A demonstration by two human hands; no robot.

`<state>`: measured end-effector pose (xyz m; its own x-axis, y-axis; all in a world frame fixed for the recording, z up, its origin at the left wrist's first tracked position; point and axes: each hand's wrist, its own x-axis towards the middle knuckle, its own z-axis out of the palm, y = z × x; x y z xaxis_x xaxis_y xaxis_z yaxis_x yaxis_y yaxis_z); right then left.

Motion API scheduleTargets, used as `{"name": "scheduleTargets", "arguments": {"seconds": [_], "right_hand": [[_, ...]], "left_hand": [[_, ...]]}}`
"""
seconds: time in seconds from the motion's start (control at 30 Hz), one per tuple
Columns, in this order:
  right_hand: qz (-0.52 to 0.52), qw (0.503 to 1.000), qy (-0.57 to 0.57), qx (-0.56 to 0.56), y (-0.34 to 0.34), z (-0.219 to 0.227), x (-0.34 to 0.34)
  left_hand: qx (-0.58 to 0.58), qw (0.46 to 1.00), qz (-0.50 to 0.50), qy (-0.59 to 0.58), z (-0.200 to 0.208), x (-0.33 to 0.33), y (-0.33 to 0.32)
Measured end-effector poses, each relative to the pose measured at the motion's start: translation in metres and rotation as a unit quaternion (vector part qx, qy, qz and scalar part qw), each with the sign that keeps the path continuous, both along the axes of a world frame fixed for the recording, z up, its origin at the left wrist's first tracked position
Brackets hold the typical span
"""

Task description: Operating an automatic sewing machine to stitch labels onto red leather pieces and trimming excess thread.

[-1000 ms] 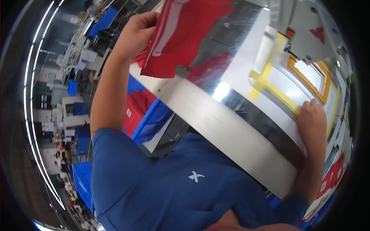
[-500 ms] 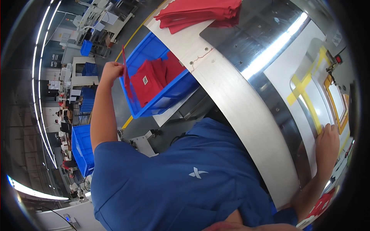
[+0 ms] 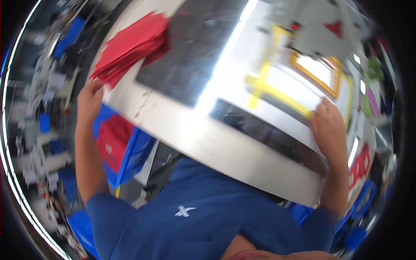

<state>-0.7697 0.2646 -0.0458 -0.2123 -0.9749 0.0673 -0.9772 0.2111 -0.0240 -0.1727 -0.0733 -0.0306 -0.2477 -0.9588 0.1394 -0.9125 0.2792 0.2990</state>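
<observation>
My left hand is at the near left corner of a stack of red fabric pieces on the pale table edge. Its fingers are bent together at the lowest pieces; whether cloth is between them is hidden. Over on the right, my right hand rests at the near edge of a white board marked with yellow tape. The fingers there are bent and smeared by motion. Beside them lies an orange-rimmed frame. Below my left hand, a blue bin holds more red fabric pieces.
The curved metal table edge runs in front of my body, with a dark glossy panel behind it. Machine parts stand at the far right. Red pieces lie beyond my right forearm. Blue bins stand at the lower left.
My left hand has moved from the bin, where it held a red fabric piece, to the stack on the table. The view has turned; my right hand stays by the taped board.
</observation>
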Motion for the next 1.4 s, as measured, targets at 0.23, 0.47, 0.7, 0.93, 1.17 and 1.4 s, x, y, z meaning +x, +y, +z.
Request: {"name": "scheduleTargets", "arguments": {"seconds": [0.23, 0.47, 0.7, 0.93, 1.17, 1.4], "right_hand": [[-0.091, 0.982, -0.123, -0.112, 0.056, -0.002, -0.042], [-0.383, 0.903, -0.093, -0.172, 0.132, -0.021, -0.118], [-0.452, 0.861, -0.118, -0.203, 0.122, -0.037, -0.14], [-0.476, 0.844, -0.143, -0.201, 0.122, -0.019, -0.128], [-0.192, 0.95, -0.234, -0.083, 0.045, 0.037, -0.058], [0.152, 0.981, -0.118, -0.039, -0.02, 0.062, -0.035]], "left_hand": [[0.028, 0.914, -0.393, 0.099, 0.002, -0.255, 0.053], [0.083, 0.768, -0.631, 0.069, -0.019, -0.419, 0.107], [0.008, 0.708, -0.699, 0.104, -0.045, -0.464, 0.138], [0.035, 0.681, -0.722, 0.122, -0.049, -0.461, 0.126], [-0.117, 0.662, -0.723, 0.159, -0.04, -0.448, 0.137], [-0.209, 0.708, -0.675, -0.011, -0.026, -0.429, 0.138]]}}
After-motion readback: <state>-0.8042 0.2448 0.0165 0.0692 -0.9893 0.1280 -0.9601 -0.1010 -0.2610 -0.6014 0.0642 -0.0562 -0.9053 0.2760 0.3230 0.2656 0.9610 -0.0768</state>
